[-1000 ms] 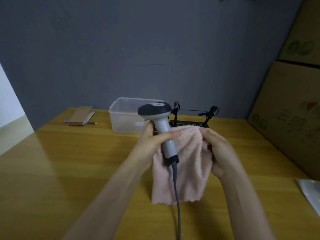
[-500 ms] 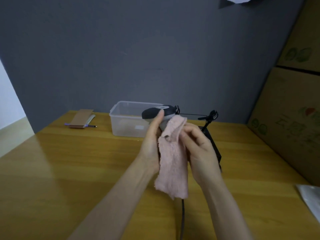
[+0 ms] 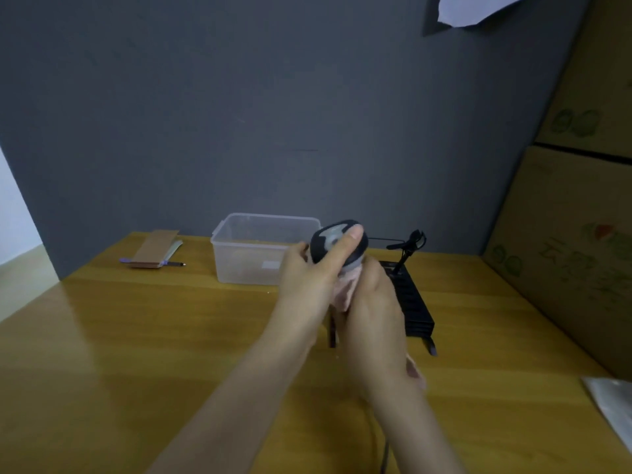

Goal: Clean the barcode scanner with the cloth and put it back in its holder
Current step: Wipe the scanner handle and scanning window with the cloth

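My left hand (image 3: 313,282) grips the barcode scanner (image 3: 325,246) just under its dark head, with the thumb lying across the top. My right hand (image 3: 374,311) presses the pink cloth (image 3: 345,289) against the scanner's handle, so most of the cloth and the whole handle are hidden between my hands. The scanner's cable (image 3: 384,453) hangs down toward the table's front edge. The black holder (image 3: 415,307), with its upright clip stand (image 3: 408,244), lies on the wooden table (image 3: 136,336) just behind and right of my hands.
A clear plastic box (image 3: 249,248) stands behind my left hand. A cardboard piece with a pen (image 3: 154,251) lies at the back left. Stacked cardboard cartons (image 3: 574,234) line the right side, and a silvery bag (image 3: 612,405) lies at the right edge.
The scanner has tilted from upright so its head points away. The cloth, hanging spread out a second ago, is now bunched around the handle inside my right hand.
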